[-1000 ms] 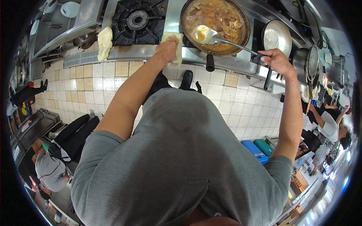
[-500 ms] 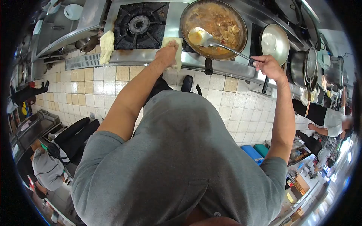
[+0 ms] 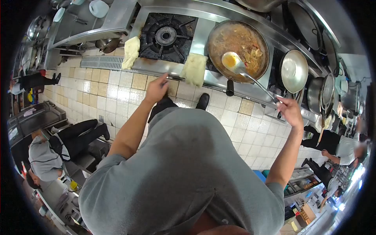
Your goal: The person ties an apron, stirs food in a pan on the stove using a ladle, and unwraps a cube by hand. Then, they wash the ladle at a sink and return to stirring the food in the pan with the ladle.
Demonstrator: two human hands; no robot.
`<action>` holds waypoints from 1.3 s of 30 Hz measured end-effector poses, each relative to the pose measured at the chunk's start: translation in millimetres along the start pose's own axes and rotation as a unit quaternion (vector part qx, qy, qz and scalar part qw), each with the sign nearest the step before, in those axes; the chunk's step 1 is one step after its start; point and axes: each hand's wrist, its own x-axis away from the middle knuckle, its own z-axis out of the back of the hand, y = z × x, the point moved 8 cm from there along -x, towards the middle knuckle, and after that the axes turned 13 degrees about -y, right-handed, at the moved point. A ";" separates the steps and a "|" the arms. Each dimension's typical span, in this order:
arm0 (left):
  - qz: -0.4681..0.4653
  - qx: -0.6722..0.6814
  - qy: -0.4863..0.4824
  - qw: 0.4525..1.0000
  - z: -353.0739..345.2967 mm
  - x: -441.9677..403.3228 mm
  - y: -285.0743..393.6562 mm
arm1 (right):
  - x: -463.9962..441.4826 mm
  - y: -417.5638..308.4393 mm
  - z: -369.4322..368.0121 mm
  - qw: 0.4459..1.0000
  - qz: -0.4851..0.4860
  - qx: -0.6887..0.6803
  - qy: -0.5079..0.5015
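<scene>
- Closest to you, your grey shirt (image 3: 176, 156) fills the lower middle of the view, with a darker patch down the front.
- Your left hand (image 3: 157, 89) holds nothing; its index finger points forward, apart from the curled fingers, near the stove's front edge.
- Your right hand (image 3: 290, 111) is closed around the end of the ladle's handle.
- The ladle (image 3: 232, 62) slants forward and left, its bowl in the pan with yellow-orange liquid inside.
- The pan (image 3: 208, 47) sits on the stove (image 3: 156, 65), full of reddish-brown food (image 3: 239, 41), its black handle towards you.
- Left of the pan, a pale cloth (image 3: 194, 69) hangs over the stove's front edge.
- Further left are a black burner (image 3: 166, 36) and a second cloth (image 3: 131, 53).
- Right of the pan is a silvery bowl-shaped pan (image 3: 294, 71).
- Well apart from you, co-workers show at far left (image 3: 45, 158) and far right (image 3: 346, 150).
</scene>
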 end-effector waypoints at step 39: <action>0.481 0.215 0.244 0.814 456.8 408.7 -486.9 | -506.4 -745.3 -419.4 0.958 0.247 0.142 -0.014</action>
